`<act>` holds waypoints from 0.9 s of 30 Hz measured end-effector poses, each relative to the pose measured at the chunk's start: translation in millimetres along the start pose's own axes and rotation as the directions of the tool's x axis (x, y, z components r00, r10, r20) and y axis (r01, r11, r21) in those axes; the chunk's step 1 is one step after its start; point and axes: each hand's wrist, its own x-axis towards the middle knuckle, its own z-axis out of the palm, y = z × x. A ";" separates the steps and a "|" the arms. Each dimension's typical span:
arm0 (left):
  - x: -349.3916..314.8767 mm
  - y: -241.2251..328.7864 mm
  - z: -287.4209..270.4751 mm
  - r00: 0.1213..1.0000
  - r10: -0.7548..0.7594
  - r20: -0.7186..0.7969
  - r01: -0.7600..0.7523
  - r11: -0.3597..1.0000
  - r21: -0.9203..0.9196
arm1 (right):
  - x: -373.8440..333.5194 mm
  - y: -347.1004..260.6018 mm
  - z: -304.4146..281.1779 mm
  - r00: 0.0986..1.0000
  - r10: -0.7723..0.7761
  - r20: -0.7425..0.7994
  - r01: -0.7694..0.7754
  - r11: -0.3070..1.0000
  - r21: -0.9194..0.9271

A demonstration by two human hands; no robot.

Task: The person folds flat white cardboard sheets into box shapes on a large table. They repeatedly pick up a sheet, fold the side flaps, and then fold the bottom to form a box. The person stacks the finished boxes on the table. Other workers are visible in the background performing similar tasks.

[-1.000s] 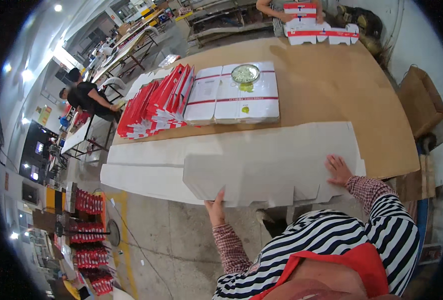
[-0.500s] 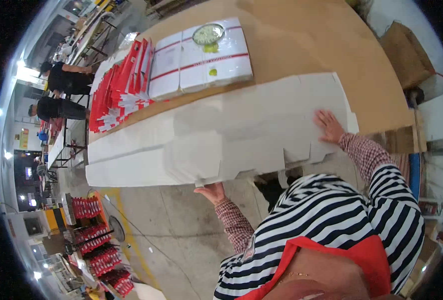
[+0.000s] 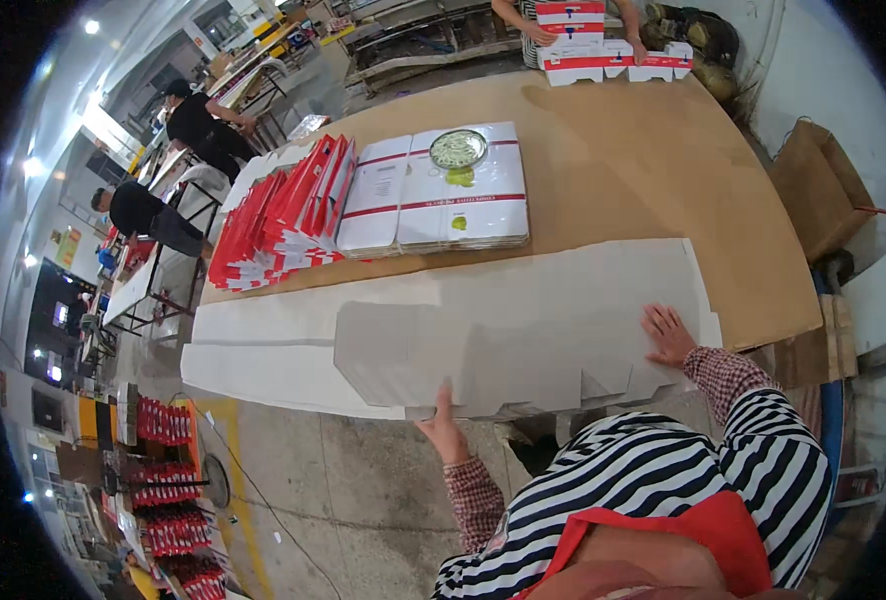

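the left hand (image 3: 445, 428) pinches the gray card (image 3: 408, 345); the right hand (image 3: 669, 337) lies wide on it, likely steadying; sliding it would need both.

Gray carton blank (image 3: 503, 345), notched near edge, lies over the worktop (image 3: 653, 170). Left hand (image 3: 445, 432) pinches blank's near edge, thumb on top. Right hand (image 3: 670, 336) flat on blank's right end, fingers apart. White cardboard sheets (image 3: 258, 368) stick out left of blank. Beyond blank: white red-striped carton stack (image 3: 483, 211). Beyond and left of blank: leaning red-and-white folded cartons (image 3: 281, 212). Far beyond blank: co-worker's hands (image 3: 540, 36) at red-and-white boxes (image 3: 575, 65). Right of blank, well apart: brown cardboard box (image 3: 818, 190).
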 end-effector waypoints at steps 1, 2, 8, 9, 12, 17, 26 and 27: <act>-1.1 2.9 2.7 0.998 0.037 0.047 -0.040 0.998 0.057 | 3.4 0.6 0.3 1.000 0.000 -0.007 0.000 1.000 0.014; 0.2 -4.5 -3.2 0.994 -0.024 0.108 0.033 0.996 -0.082 | 5.4 0.9 0.4 1.000 0.001 -0.013 -0.001 1.000 0.027; 25.6 -66.0 -60.6 0.947 -0.309 0.085 0.306 0.795 -0.524 | 7.4 -9.9 1.0 1.000 -0.004 0.019 0.001 0.991 0.131; 34.9 -80.3 -64.8 0.936 -0.345 0.061 0.333 0.822 -0.462 | 7.3 -8.5 0.5 1.000 0.000 0.016 -0.002 0.993 0.122; 21.7 -76.2 -76.2 0.905 -0.423 -0.028 0.389 0.854 -0.345 | -9.5 -16.1 9.8 0.998 -0.017 0.065 0.011 0.996 0.094; 15.4 -36.9 -13.6 1.000 -0.009 -0.024 0.009 1.000 -0.029 | -7.0 10.9 6.9 1.000 -0.026 -0.008 0.027 0.999 0.041; -11.1 -43.9 -33.9 0.980 -0.174 0.098 0.196 0.931 -0.307 | -14.8 29.7 1.0 0.996 -0.032 0.081 0.027 0.997 0.069; -1.1 -53.9 -41.8 0.969 -0.231 0.087 0.243 0.836 -0.492 | -17.0 29.3 1.0 0.995 -0.025 0.095 0.019 0.998 0.067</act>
